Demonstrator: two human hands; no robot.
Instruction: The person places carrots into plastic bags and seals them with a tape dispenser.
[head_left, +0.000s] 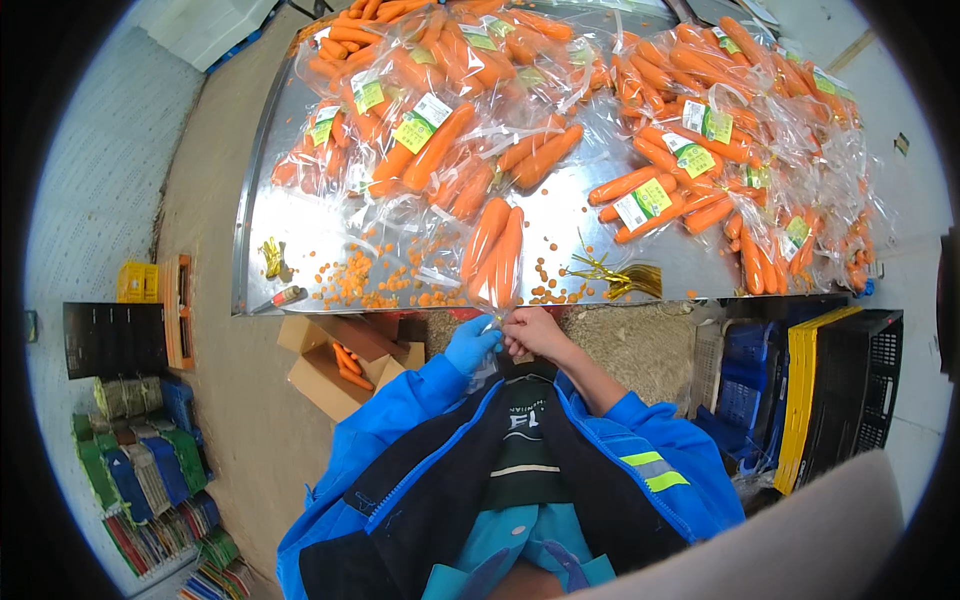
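A clear plastic bag of carrots (495, 259) lies at the table's front edge, its gathered neck pointing towards me. My left hand (471, 345), in a blue glove, grips that neck just off the edge. Bare, my right hand (538, 334) pinches at the same neck, where a bit of gold tie shows; its fingertips partly hide the tie. To the right of the bag lies a bundle of gold twist ties (634, 282). More gold ties (271, 257) sit at the table's left end, above a knife with a red-marked handle (288, 295).
Bagged, labelled carrots (420, 135) cover the metal table's (300, 225) left and middle, with another heap (697, 142) at right. Cut carrot ends (352, 277) litter the front. Below are a cardboard box (322, 382) holding carrots and stacked plastic crates (840, 390).
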